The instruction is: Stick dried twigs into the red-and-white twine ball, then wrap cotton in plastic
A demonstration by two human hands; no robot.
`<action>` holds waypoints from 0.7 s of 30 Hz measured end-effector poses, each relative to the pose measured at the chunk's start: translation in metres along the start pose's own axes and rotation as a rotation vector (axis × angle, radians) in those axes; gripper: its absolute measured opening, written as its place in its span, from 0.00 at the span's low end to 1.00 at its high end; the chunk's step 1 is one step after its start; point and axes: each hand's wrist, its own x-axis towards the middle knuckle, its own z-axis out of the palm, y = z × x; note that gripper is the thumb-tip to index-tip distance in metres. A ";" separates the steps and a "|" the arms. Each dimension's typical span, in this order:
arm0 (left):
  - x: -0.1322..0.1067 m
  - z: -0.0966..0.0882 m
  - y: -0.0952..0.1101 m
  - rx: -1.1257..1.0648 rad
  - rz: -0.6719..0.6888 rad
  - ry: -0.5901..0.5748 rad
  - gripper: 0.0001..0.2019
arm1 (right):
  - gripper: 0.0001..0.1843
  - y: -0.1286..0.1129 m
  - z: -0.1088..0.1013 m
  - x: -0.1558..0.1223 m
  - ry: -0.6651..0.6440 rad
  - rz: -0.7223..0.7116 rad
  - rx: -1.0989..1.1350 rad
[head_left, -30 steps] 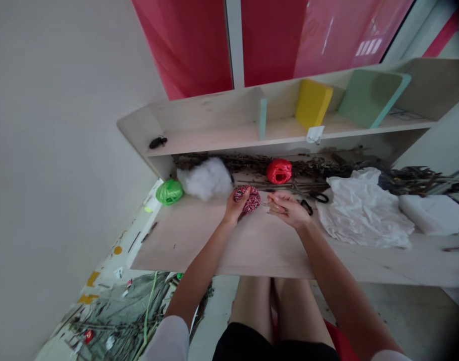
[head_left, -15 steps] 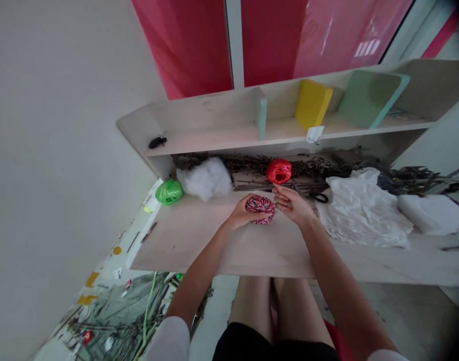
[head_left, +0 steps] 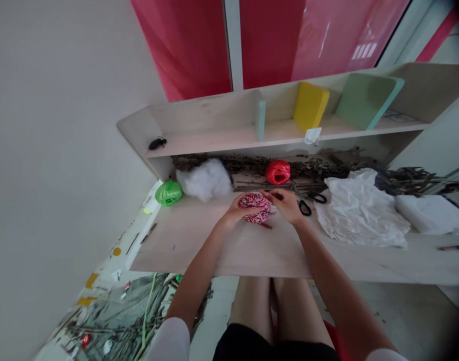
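A red-and-white ball of twine [head_left: 255,207] rests on the pale wooden desk [head_left: 199,240]. My left hand [head_left: 234,212] cups its left side, fingers curled round it. On the ball's right, my right hand [head_left: 286,202] has its fingers bent and pinched at the top edge of the ball; I cannot make out what it grips, possibly a strand. Black-handled scissors [head_left: 309,202] lie just right of my right hand.
At the back of the desk sit a red ball [head_left: 278,172], white stuffing [head_left: 204,179] and a green ball [head_left: 169,192], with dry twigs [head_left: 248,164] under the shelf [head_left: 214,138]. Crumpled white paper [head_left: 359,208] covers the right side. Branches litter the floor [head_left: 117,321] at left.
The twine ball has shifted slightly right and turned between my hands. My right hand moved left from beside the scissors onto the ball's top right edge.
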 end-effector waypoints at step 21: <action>0.025 -0.019 -0.010 -0.364 0.041 0.297 0.17 | 0.20 0.012 0.025 -0.015 -0.150 -0.192 -0.361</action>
